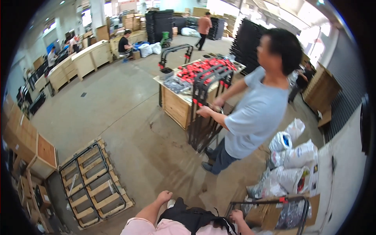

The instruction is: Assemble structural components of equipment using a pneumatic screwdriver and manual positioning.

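My left hand hangs in front of my body at the lower middle, fingers curled closed; nothing shows in it. Low on the right, my right hand is closed at the left side of a black metal tube frame with a red clip on its top bar. The fingers' underside is hidden, but they appear wrapped round the tube. Ahead, a co-worker in a light blue shirt grips several similar black tube frames standing upright by a wooden crate table.
Red and black parts cover the crate table. A wooden pallet with a black frame on it lies at left. White sacks and an open cardboard box line the right side. Other people work farther back near wooden benches.
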Demonstrator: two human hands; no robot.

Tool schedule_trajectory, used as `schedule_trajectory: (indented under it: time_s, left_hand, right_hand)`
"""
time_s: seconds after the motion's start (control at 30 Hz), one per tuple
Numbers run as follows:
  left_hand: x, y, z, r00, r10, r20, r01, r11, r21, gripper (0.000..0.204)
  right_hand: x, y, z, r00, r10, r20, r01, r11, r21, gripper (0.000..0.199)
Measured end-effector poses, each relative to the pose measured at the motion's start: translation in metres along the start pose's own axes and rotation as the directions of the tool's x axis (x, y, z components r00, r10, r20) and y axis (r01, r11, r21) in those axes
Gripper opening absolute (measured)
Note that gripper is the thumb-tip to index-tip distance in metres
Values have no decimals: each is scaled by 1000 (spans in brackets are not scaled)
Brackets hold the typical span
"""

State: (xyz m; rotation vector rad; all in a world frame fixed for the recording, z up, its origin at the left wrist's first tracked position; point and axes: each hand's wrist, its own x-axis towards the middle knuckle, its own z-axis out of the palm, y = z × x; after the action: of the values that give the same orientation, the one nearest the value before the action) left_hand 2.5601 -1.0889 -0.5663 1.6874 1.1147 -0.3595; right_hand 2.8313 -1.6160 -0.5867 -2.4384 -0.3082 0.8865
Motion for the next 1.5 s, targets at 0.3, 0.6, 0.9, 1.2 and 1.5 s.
schedule_trajectory:
  time_s: [0.3, 0.6, 0.9, 1.2, 1.5]
  left_hand:
    - [29, -100, -134, 902, -337, -268, 201, 881, -429, 39]
    - [-28, -188, -95, 819, -566, -94, 420, 704, -573, 29]
    - [63, -162, -228, 916, -155, -371, 149, 988, -46, 30]
    - [179, -86, -409, 890, -424, -165, 88, 515, -853, 20]
    - [329, -20, -517, 952, -82, -295, 24, 981, -193, 27]
  right_hand:
    - [65, -343, 97, 921, -89, 379, 57, 994, 95, 43]
    - [155, -363, 111, 954, 18, 300, 128, 878, -461, 41]
    - [279, -490, 182, 770, 44, 637, 449, 671, -590, 33]
    - [407, -791, 234, 891, -331, 312, 358, 933, -30, 38]
    - [455, -807, 264, 960, -21, 279, 69, 985, -161, 36]
